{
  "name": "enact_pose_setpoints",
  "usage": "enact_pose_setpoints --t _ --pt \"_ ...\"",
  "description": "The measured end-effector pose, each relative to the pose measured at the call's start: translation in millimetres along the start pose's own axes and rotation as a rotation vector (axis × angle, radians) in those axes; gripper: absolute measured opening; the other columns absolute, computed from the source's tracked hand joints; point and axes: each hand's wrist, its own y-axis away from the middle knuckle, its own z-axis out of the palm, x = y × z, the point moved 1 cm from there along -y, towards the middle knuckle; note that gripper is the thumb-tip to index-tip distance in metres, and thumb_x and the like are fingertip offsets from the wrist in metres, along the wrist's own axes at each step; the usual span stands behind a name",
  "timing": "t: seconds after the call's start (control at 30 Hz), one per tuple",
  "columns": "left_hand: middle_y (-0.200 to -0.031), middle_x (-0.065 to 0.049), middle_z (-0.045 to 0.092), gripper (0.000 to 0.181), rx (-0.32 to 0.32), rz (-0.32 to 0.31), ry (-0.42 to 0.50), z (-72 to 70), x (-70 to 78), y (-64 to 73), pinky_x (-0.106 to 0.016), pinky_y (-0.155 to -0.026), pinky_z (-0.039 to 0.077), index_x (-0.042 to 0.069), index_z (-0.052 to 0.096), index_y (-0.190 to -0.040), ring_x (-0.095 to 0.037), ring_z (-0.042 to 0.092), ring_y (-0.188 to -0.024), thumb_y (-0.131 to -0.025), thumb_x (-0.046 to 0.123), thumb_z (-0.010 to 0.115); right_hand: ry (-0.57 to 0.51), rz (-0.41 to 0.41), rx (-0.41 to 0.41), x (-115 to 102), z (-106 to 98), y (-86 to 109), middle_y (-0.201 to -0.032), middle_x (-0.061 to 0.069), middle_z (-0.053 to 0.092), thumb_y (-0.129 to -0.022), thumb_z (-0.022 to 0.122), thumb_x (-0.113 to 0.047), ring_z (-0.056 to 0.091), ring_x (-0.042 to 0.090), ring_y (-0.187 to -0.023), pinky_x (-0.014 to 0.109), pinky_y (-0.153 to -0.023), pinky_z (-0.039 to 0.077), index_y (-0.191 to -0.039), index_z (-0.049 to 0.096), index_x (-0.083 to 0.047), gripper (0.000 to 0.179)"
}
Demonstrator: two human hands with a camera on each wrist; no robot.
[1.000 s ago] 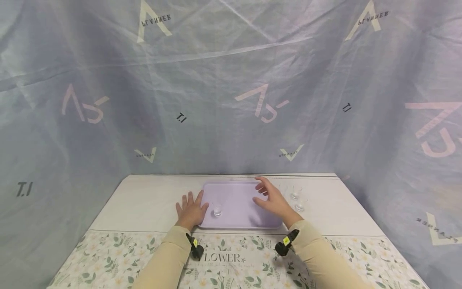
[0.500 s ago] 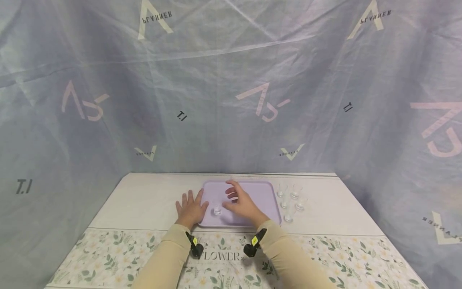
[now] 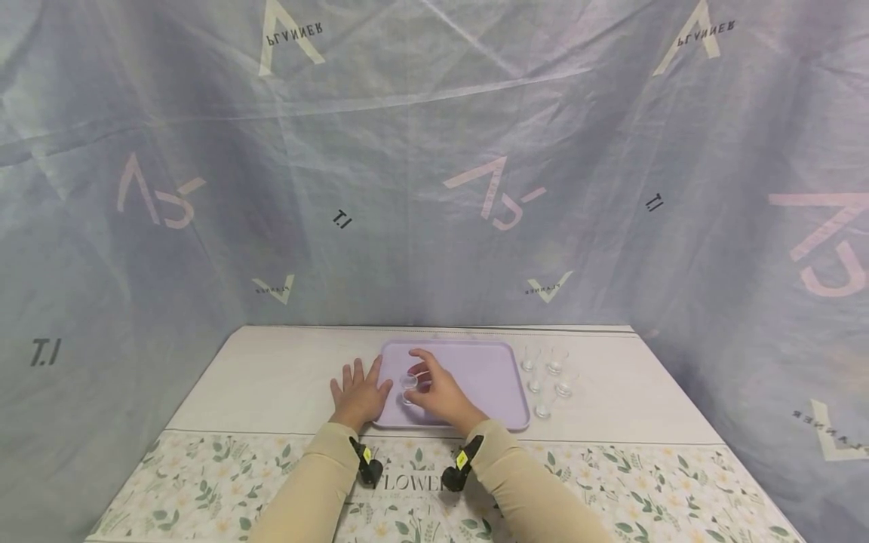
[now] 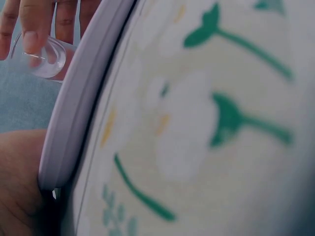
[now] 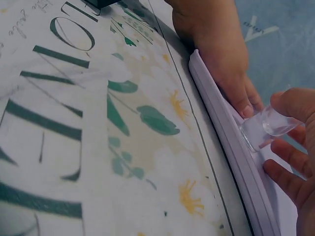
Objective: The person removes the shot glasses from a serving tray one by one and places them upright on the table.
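Note:
My left hand [image 3: 360, 396] lies flat with spread fingers at the left edge of a lilac tray [image 3: 468, 385]; its thumb reaches over the rim. My right hand [image 3: 437, 392] is over the left part of the tray, pinching a small clear glass [image 3: 409, 381] between thumb and fingers. Directly beneath appears a second small glass [image 3: 408, 398] on the tray. In the right wrist view, the thumb lies on the side of the held glass [image 5: 279, 122], above the lower glass [image 5: 252, 133]. Whether one sits inside the other, I cannot tell.
Several small clear glasses [image 3: 555, 366] stand on the white table to the right of the tray. A flower-printed cloth [image 3: 224, 483] covers the near side, and a grey-blue curtain [image 3: 407, 271] hangs behind.
My right hand has moved left across the tray, from its right end to the glass near my left hand. The left hand has stayed in place.

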Motion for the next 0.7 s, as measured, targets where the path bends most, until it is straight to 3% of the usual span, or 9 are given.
enact_pose_setpoints --t 0.17,0.33,0.53,0.7 --pt "-0.166 -0.026 0.005 0.066 -0.014 -0.004 -0.005 6.0 -4.2 -5.1 -0.072 -0.115 -0.007 0.023 0.017 -0.164 -0.048 -0.003 -0.152 -0.107 0.048 0.038 0.016 0.008 0.004 -1.3 1.7 -1.1 -0.113 0.009 0.066 -0.083 0.079 0.0 0.067 0.023 -0.101 0.031 -0.088 0.057 -0.149 0.04 -0.014 0.078" --pt "-0.165 -0.029 0.008 0.065 0.01 0.006 0.006 6.1 -4.2 -4.5 -0.073 -0.115 -0.006 0.022 0.021 -0.163 -0.05 -0.001 -0.152 -0.106 0.048 0.04 0.008 0.004 0.012 -3.5 0.2 -2.2 -0.112 0.008 0.065 -0.084 0.078 0.003 0.067 0.022 -0.1 0.035 -0.088 0.058 -0.15 0.04 -0.014 0.078" --pt "-0.166 -0.028 0.008 0.065 0.003 0.005 0.004 1.2 -1.1 -0.8 -0.071 -0.116 -0.005 0.021 0.021 -0.163 -0.049 -0.001 -0.152 -0.107 0.046 0.04 -0.013 -0.031 0.017 -6.3 -5.5 -4.0 -0.11 0.009 0.065 -0.086 0.077 0.003 0.067 0.023 -0.099 0.036 -0.086 0.059 -0.15 0.041 -0.017 0.076" --pt "-0.165 -0.029 0.012 0.063 0.005 0.005 -0.008 -6.1 3.4 3.7 -0.072 -0.116 0.001 0.02 0.024 -0.162 -0.05 0.005 -0.152 -0.107 0.045 0.042 0.006 -0.051 0.012 -8.1 -12.0 -3.0 -0.11 0.011 0.066 -0.085 0.077 0.003 0.068 0.024 -0.099 0.034 -0.083 0.059 -0.15 0.04 -0.012 0.077"
